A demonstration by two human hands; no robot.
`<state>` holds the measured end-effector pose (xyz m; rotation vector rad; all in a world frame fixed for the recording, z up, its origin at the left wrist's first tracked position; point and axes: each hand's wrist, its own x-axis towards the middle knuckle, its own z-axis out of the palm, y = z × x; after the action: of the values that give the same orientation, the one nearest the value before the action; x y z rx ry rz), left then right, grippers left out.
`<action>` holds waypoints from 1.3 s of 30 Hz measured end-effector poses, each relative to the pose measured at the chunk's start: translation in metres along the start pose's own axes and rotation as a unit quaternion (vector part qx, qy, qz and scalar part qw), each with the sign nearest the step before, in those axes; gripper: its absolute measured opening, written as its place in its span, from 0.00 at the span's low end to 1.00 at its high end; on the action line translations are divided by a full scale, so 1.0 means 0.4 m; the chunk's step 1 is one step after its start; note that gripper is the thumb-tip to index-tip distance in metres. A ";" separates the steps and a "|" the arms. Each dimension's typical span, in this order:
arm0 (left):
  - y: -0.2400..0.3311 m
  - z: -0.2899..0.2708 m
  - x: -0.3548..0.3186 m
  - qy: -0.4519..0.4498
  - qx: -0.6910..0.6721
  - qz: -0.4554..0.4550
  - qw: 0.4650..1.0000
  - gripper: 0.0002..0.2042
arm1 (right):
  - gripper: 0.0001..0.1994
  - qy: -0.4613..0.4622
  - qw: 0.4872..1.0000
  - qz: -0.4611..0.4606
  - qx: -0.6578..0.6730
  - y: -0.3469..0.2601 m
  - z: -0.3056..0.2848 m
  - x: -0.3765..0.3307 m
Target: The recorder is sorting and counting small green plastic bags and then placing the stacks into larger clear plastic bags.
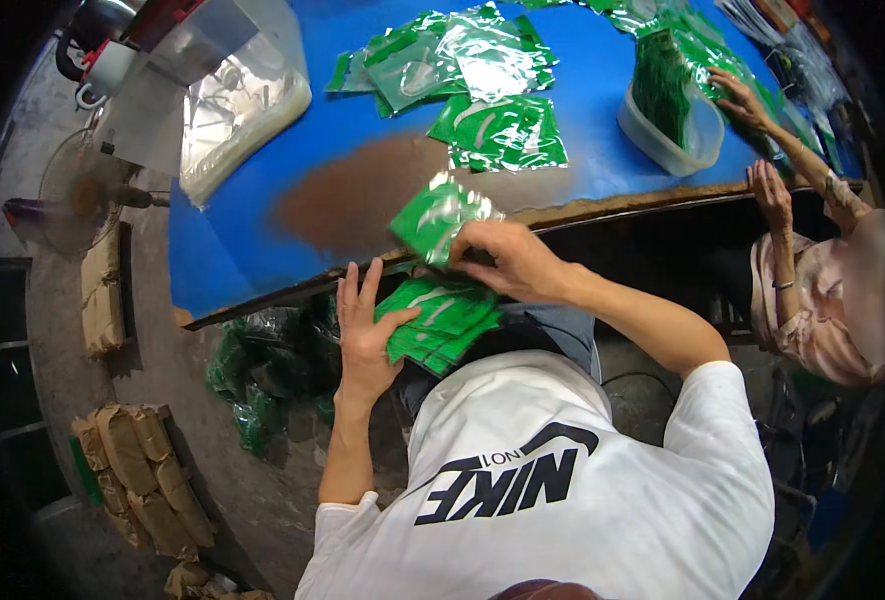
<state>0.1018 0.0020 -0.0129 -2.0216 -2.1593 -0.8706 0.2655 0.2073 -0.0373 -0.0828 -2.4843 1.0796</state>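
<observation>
Pinched between the fingers and thumb of my right hand (513, 260) is a shiny green plastic bag (428, 220), raised and tilted at the table's front edge. Just below it, a fanned stack of green plastic bags (441, 322) lies over my lap. My left hand (365, 335) is at the left side of that stack, its thumb resting on the top bags and its other fingers stretched out toward the table edge. Farther back on the table lie a loose green bag pile (503, 130) and a heap of clear and green bags (453, 60).
A blue table (233, 240) with a worn brown patch spans the front. On it stand a large clear bin (298, 95) and, at right, a tub (668, 150) of green bags. A co-worker's hand (743, 100) reaches beside the tub. Brown paper bundles (148, 470) sit on the floor at left.
</observation>
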 end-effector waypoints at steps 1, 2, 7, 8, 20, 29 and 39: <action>-0.006 0.005 0.006 0.001 -0.001 0.004 1.000 0.15 | 0.05 -0.033 0.977 0.086 0.192 -0.034 -0.008 0.002; -0.016 0.011 0.003 -0.013 -0.081 0.022 0.996 0.15 | 0.04 -0.084 0.937 0.086 0.327 -0.060 -0.017 0.008; -0.063 0.054 -0.076 0.057 -0.325 -0.158 0.931 0.12 | 0.31 0.057 0.993 0.071 0.073 0.007 -0.172 0.045; -0.071 0.058 -0.092 0.055 -0.328 -0.151 0.931 0.12 | 0.37 0.074 0.986 0.077 -0.131 0.079 -0.198 0.042; -0.081 0.074 -0.165 0.150 -0.642 -0.350 0.665 0.21 | 0.16 0.034 0.948 -0.091 -0.302 0.106 -0.047 -0.050; -0.029 -0.014 0.003 -0.029 -0.154 0.067 0.985 0.13 | 0.16 -0.124 0.991 -0.008 0.053 -0.047 -0.093 0.013; -0.014 0.129 -0.121 0.190 -0.780 -0.314 0.507 0.28 | 0.09 0.202 0.930 0.266 0.154 -0.016 -0.006 -0.016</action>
<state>0.1205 -0.0192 -0.0780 -0.3746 -1.5335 -3.7623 0.2731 0.2028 -0.0336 -0.8343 -1.9323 1.4761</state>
